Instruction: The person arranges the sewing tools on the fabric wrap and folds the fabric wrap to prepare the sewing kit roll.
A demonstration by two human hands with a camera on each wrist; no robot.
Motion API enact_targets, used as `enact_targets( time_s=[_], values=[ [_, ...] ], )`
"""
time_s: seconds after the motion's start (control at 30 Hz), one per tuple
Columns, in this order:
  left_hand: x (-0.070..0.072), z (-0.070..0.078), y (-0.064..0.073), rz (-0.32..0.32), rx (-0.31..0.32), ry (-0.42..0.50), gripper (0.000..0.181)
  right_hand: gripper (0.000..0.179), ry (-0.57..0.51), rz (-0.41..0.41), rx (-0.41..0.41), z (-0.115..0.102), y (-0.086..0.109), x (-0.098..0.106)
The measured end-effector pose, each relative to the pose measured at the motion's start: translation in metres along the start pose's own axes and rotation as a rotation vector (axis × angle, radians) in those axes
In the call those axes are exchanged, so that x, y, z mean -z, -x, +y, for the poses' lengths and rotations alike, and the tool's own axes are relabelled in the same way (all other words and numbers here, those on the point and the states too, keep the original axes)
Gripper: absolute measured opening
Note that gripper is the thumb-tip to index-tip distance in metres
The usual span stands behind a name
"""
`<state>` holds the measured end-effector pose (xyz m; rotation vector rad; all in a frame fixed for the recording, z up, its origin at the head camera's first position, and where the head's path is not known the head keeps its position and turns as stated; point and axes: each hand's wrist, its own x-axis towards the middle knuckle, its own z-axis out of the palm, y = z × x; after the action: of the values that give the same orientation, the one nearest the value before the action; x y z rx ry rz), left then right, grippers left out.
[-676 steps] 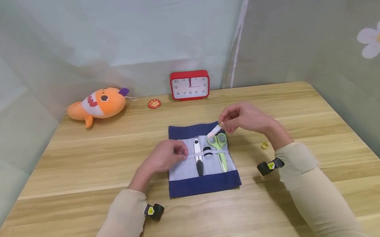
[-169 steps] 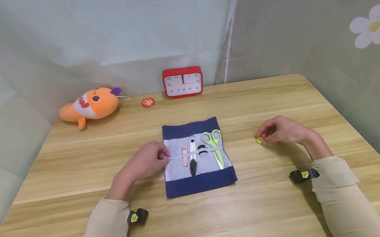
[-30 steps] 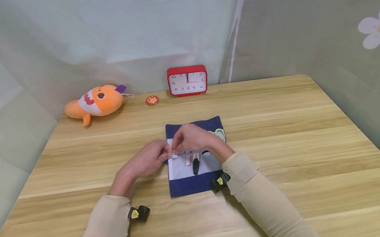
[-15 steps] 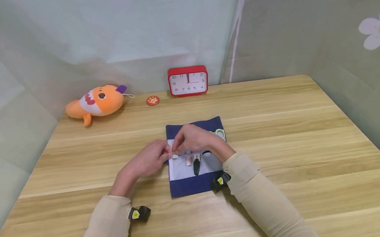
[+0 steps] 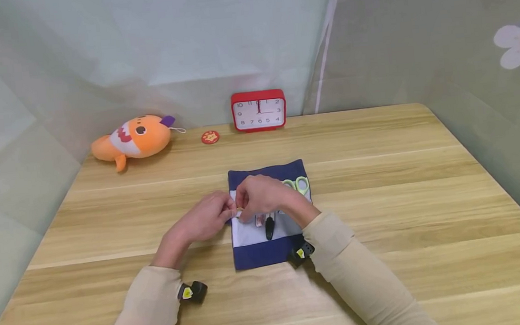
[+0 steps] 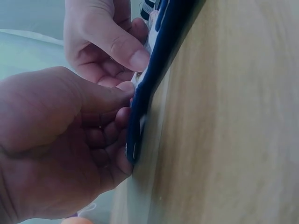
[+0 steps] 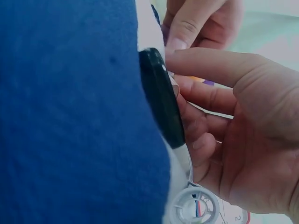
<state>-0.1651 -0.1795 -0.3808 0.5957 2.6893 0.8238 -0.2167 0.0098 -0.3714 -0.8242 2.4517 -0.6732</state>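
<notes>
A navy cloth sewing roll with a pale inside lies unrolled on the table. My left hand pinches its left edge, thumb on top and fingers beneath, by the end of the elastic strap. My right hand holds a yellow ring between thumb and fingers, close to the left fingertips. Under the strap lie a pink-and-white slim piece, a tool with a black handle and green-handled scissors. The right hand covers most of the strap and hides the thread spool in the head view.
At the table's back stand a red clock and an orange plush toy, with a round red badge between them. Curtains close off the back and sides. Wooden tabletop surrounds the roll.
The right hand has carried the yellow ring from the table's right side to the roll's left edge. In the last half second it dips slightly. The left hand keeps its place.
</notes>
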Motion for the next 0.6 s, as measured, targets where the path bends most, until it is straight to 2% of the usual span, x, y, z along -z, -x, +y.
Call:
enact_targets(
  time_s=[0.17,0.3,0.6],
  values=[
    [0.0011,-0.0014,-0.0009,-0.005,0.02,0.025,0.007,0.018,0.031,0.002,-0.019,-0.0026,0.0004,-0.0016],
    [0.0027,-0.0016,-0.0014,-0.021,0.063,0.042,0.014,0.016,0.031,-0.004,-0.018,-0.0033,0.0009,-0.0015],
    [0.0054,0.0006,-0.002,-0.052,0.126,0.01,0.024,0.017,0.028,-0.02,0.0,-0.0019,0.0003,-0.0002]
  ],
)
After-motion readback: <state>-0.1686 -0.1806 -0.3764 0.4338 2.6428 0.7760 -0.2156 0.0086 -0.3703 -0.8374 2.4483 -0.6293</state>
